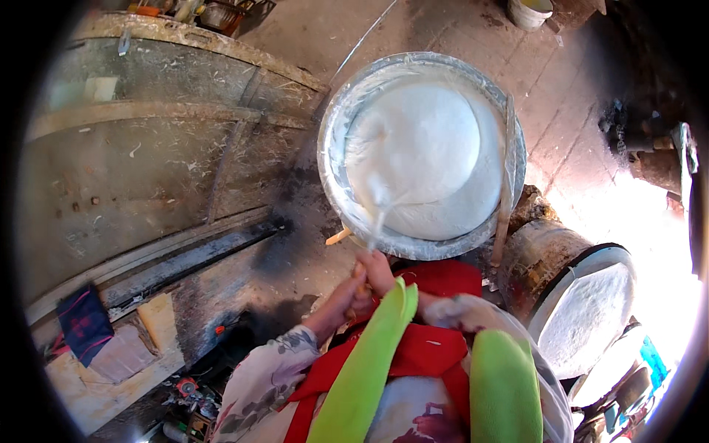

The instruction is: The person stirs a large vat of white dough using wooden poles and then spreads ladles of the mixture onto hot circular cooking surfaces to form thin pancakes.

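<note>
A large round metal tub (331, 140) stands in front of me, holding a smooth white thick liquid (417, 140). My left hand (353, 299) and my right hand (379, 273) are together at the tub's near side, both closed around a stirring stick (378, 229). The white-coated stick slants over the near rim into the liquid, its far end blurred by motion. Most of the grip is hidden by my fingers. Along the tub's right rim lies a long wooden stick (502, 221). A short wooden handle (339, 236) pokes out beside the near-left rim.
A stained drum (532, 255) with a pale round end (587, 314) lies close on the right. A worn wooden panel (148, 162) fills the left side. Dark blue cloth (87, 321) lies at lower left. A white bucket (528, 15) stands far right on the floor.
</note>
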